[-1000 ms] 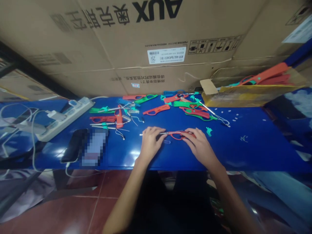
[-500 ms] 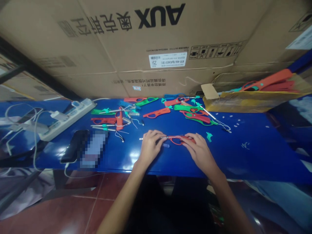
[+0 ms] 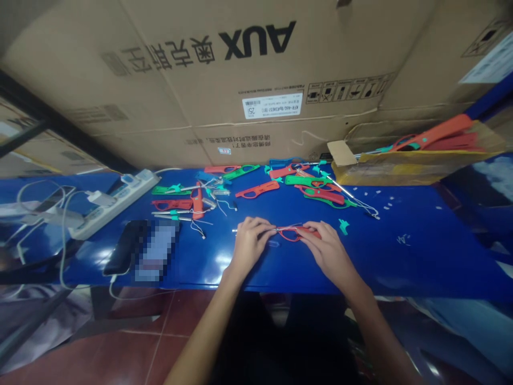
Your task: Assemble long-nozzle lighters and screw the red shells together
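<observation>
Near the table's front edge, my left hand (image 3: 252, 243) pinches a thin metal rod, whose tip pokes out left of the fingers. My right hand (image 3: 328, 247) grips the right end of a red lighter casing (image 3: 289, 234); its looped trigger guard shows between the hands. Thin wires run along the casing's top. Just below my left fingertips a small clear plastic piece (image 3: 274, 244) lies on the blue table (image 3: 385, 262). A green plastic part (image 3: 343, 226) rests to the right of my right hand.
Red and green casings (image 3: 257, 189) and metal rods with wires lie farther back. At left are a power strip (image 3: 116, 206), a black phone (image 3: 126, 247) and another, blurred phone (image 3: 156, 251). An open carton (image 3: 401, 168) holds red casings at right. A large cardboard box (image 3: 168, 107) stands behind.
My left hand has shifted slightly right, toward the casing, and less of the rod shows between the hands. The whole view has moved a little.
</observation>
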Action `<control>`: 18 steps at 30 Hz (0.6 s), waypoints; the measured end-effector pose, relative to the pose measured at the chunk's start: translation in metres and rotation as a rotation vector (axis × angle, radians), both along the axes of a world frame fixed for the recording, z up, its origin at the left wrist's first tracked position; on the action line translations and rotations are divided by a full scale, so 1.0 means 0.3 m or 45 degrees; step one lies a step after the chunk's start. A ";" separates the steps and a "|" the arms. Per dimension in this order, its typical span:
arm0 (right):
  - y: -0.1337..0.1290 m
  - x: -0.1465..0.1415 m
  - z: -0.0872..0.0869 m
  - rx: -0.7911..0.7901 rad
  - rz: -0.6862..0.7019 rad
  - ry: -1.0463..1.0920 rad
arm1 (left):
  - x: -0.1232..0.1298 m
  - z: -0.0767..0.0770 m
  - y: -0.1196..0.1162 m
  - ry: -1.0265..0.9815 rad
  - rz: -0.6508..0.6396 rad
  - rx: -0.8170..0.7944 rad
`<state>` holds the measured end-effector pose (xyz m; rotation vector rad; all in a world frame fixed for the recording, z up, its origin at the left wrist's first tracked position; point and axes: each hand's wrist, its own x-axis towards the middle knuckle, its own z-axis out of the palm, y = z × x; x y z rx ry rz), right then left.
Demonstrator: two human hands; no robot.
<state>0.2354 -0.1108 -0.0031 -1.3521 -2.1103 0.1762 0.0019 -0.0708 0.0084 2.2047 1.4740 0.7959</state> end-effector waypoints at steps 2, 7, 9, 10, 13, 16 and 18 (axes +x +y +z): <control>0.000 -0.001 0.002 -0.002 0.005 0.016 | 0.003 -0.001 0.003 -0.014 0.007 -0.017; -0.001 -0.001 0.005 -0.011 0.010 0.025 | -0.001 0.009 0.003 0.037 0.037 -0.007; -0.002 0.001 0.004 -0.019 0.011 0.007 | -0.005 0.023 0.006 0.090 0.041 -0.028; -0.002 0.002 0.002 -0.023 0.011 -0.006 | -0.006 0.031 0.008 0.123 0.037 -0.043; -0.004 0.003 -0.004 -0.017 0.001 -0.058 | -0.004 0.058 0.019 0.232 -0.011 -0.072; -0.010 -0.004 -0.006 0.018 -0.017 -0.121 | -0.002 0.073 0.023 0.283 -0.070 -0.079; -0.014 -0.014 -0.001 0.059 -0.029 -0.178 | -0.003 0.070 0.020 0.259 -0.075 -0.090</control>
